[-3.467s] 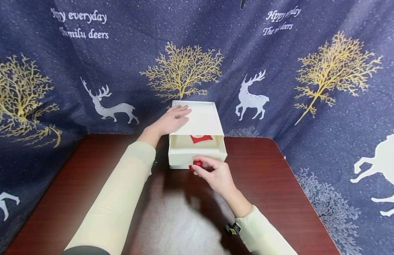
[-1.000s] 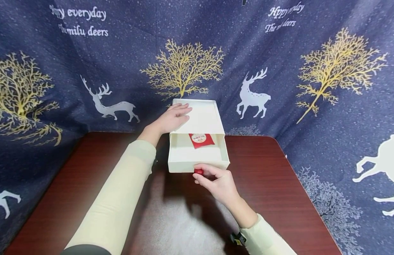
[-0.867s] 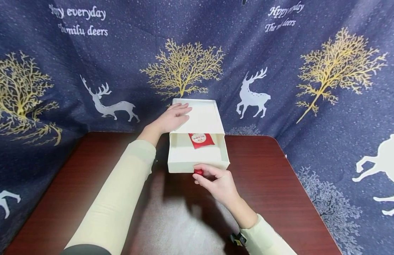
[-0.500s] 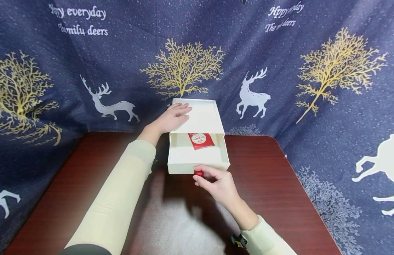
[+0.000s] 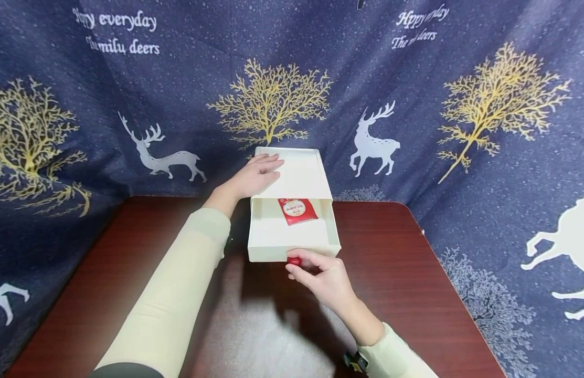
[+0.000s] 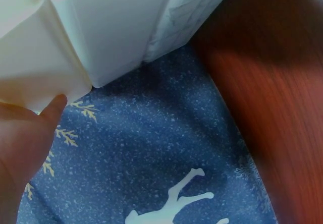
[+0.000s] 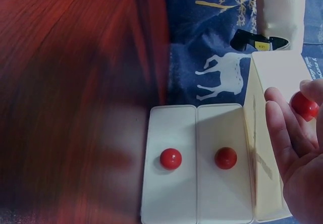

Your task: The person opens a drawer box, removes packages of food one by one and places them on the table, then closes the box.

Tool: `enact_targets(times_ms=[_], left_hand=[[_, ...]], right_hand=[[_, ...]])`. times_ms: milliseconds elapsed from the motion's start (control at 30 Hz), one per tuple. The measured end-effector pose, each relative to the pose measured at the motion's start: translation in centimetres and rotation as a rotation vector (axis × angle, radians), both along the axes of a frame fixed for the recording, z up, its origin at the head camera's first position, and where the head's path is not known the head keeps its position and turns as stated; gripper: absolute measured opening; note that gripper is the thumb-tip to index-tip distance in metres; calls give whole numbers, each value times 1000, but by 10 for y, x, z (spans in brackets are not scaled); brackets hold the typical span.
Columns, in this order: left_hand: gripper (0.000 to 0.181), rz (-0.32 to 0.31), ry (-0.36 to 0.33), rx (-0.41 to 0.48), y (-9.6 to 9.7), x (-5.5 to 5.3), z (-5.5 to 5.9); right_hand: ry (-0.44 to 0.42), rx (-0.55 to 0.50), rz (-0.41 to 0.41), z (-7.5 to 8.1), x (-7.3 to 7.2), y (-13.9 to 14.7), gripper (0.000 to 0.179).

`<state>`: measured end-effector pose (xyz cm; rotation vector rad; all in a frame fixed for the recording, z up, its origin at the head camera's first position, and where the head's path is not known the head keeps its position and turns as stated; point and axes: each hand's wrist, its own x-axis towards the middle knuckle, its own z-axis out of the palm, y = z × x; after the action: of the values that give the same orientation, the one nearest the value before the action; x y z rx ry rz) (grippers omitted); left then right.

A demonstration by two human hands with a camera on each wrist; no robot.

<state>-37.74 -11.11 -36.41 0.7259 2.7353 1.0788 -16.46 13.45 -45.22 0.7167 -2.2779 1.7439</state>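
A small white drawer cabinet (image 5: 303, 170) stands at the back of the table. Its top drawer (image 5: 268, 254) is pulled out, and a red packet (image 5: 298, 210) with a pale round label lies inside. My right hand (image 5: 330, 281) pinches the drawer's round red knob (image 5: 294, 261) between thumb and fingers. On the cabinet's top rests my left hand (image 5: 254, 178), fingers extended near its left edge. In the right wrist view, two lower drawer fronts stay pushed in, each with a red knob (image 7: 170, 159). The left wrist view shows part of the left hand (image 6: 25, 138) against the white cabinet.
The cabinet sits on a reddish-brown wooden table (image 5: 391, 262). Behind it hangs a dark blue cloth (image 5: 178, 94) printed with deer and golden trees. A black wrist device (image 5: 356, 362) is at the right sleeve.
My right hand has drawn the top drawer out towards me, and more of the red packet shows. My left hand has stayed in place on the cabinet top.
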Motion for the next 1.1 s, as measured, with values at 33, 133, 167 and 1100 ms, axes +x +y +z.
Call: enact_targets(times_ms=[33,133,167,1100], left_hand=[[60,1,-2,1,0,0,0],[60,3,-5,2,0,0,-1],[60,4,-5,2,0,0,-1],[61,24,-8,5,1,2,0]], right_hand=[[4,0,1,0,0,0,25],[17,4,-1,-1,1,0,25],[23,6,-3,-1,2,0,25],[70,15,37,-6,14,5,27]])
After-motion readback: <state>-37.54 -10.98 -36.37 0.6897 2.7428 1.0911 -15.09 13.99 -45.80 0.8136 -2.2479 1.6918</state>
